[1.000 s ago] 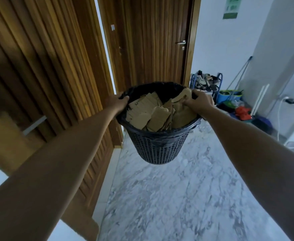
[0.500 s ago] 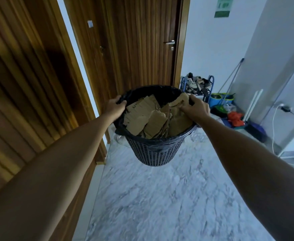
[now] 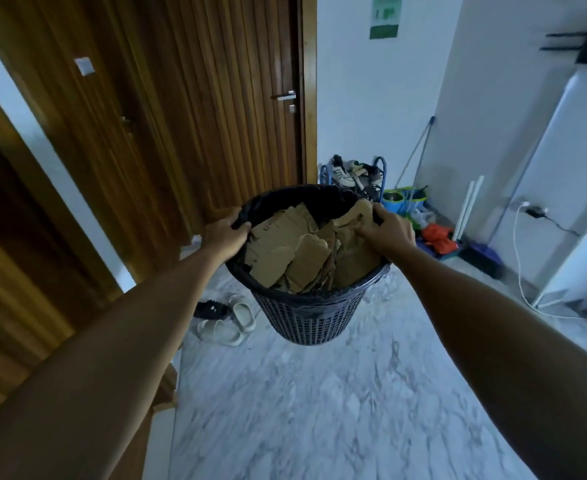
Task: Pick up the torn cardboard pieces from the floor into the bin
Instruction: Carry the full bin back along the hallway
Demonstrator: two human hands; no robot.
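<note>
Both hands hold a dark mesh bin (image 3: 306, 317) up off the floor, at the middle of the view. The left hand (image 3: 224, 235) grips the rim at about 9 o'clock of the bin's mouth, fingers curled over the edge onto the black liner (image 3: 285, 199), thumb pointing in toward the cardboard. The right hand (image 3: 387, 230) grips the rim at about 3 o'clock, fingers curled over the edge and also lying against the topmost piece of cardboard there. Both grasps are closed around the rim; neither hand is slack.

The torn cardboard pieces (image 3: 295, 251) are inside the bin, a heap of brown scraps that fills it nearly to the rim, with one piece standing up at the 2 o'clock side just by the right hand's fingertips.

Below the bin at 7 o'clock, a pair of pale sandals (image 3: 229, 323) and a dark shoe (image 3: 210, 308) lie on the grey marbled floor (image 3: 320, 410). A wooden slatted door (image 3: 222, 98) with a metal handle (image 3: 283, 96) stands at 11 o'clock. At 1 o'clock a green sign (image 3: 384, 15) hangs on the white wall; its writing is too small to read. A shoe rack (image 3: 354, 173), a green and blue mop bucket (image 3: 404, 199) and something red (image 3: 437, 237) sit at 2 o'clock. A charger (image 3: 536, 212) with a white cable is plugged in at 3 o'clock.
</note>
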